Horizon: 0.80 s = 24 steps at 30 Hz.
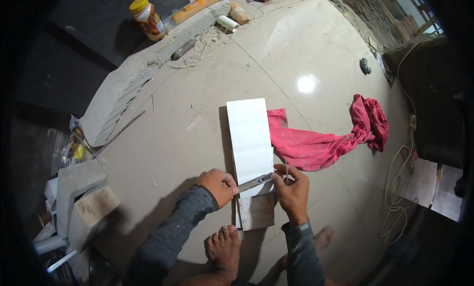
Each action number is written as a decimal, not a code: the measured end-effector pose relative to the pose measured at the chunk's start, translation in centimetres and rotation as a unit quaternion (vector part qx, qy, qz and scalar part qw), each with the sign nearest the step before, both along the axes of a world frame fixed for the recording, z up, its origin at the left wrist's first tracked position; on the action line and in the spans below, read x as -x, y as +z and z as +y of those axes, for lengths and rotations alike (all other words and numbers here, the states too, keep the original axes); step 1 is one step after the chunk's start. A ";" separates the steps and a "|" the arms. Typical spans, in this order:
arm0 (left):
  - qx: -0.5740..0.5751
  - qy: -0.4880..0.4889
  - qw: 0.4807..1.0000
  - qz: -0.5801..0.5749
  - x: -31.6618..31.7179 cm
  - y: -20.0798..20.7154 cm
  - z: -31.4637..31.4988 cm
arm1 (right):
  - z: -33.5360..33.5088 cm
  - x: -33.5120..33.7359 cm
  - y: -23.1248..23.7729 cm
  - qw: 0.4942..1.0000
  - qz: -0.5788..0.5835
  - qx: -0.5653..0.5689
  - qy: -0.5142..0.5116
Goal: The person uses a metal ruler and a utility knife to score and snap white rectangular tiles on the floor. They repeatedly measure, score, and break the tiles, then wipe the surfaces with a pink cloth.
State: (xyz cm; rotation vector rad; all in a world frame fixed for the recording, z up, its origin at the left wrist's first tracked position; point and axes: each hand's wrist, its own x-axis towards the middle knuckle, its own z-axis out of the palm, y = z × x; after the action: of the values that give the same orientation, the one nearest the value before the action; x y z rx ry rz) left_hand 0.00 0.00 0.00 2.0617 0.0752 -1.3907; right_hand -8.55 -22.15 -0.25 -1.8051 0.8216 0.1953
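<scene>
A long white tile [249, 133] lies lengthwise on the floor ahead of me, on top of other flat pieces. Across its near part rests a narrow flat metal bar [249, 184] with a dark slotted end, perhaps a sliding bevel. My left hand [218, 186] presses the bar's left end, fingers closed at the tile's left edge. At the right edge my right hand [292, 189] pinches the dark end, and a thin piece sticks up by its fingers. A grey-brown worn board piece [256, 213] shows under the tile's near end.
A dirty pink cloth [316, 145] spreads right of the tile. Far left, a yellow-lidded jar [148, 19] stands near a concrete slab [116, 93] and tangled string [205, 49]. Block pieces [94, 207] sit at lower left. A cable [392, 192] coils at right near tile pieces [447, 192].
</scene>
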 end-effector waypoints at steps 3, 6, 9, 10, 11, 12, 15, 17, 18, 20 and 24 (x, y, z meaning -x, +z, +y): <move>-0.019 -0.041 0.998 -0.035 0.1 1.2 0.7 | -0.6 1.1 -0.1 0.997 -0.016 -0.067 -0.033; -0.038 -0.055 0.997 -0.037 0.7 1.6 -0.4 | -2.2 2.5 0.4 0.996 0.007 -0.081 -0.043; -0.076 -0.071 0.993 -0.061 1.2 1.8 -1.5 | -2.2 3.3 0.3 0.992 -0.002 -0.118 -0.042; -0.082 -0.072 0.992 -0.066 1.6 2.0 -2.0 | -2.1 3.6 0.4 0.991 -0.012 -0.127 -0.035; -0.088 -0.072 0.991 -0.071 1.9 2.1 -2.4 | -2.0 3.9 0.5 0.991 -0.010 -0.131 -0.035; -0.103 -0.083 0.987 -0.089 2.0 2.3 -2.8 | -1.7 4.2 0.4 0.990 -0.014 -0.137 -0.038; -0.144 -0.113 0.976 -0.113 2.3 2.7 -3.6 | -1.2 4.8 0.2 0.989 -0.006 -0.140 -0.048; -0.174 -0.121 0.973 -0.088 2.2 2.8 -3.9 | -0.8 4.9 -0.1 0.990 -0.011 -0.128 -0.052; -0.175 -0.119 0.973 -0.096 2.2 2.8 -4.0 | -0.7 4.9 -0.2 0.991 -0.020 -0.123 -0.047; -0.184 -0.100 0.973 -0.095 2.3 3.0 -4.0 | -0.4 4.9 -0.3 0.994 -0.017 -0.105 -0.038; -0.165 -0.096 0.980 -0.065 2.0 2.8 -3.5 | 0.0 5.0 -0.3 0.994 -0.002 -0.100 -0.049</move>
State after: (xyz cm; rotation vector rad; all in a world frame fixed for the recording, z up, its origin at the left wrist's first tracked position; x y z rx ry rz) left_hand -1.99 -3.47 2.80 2.4859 0.0547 -1.4300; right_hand -13.50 -22.18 -0.58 -1.5742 0.8548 0.2026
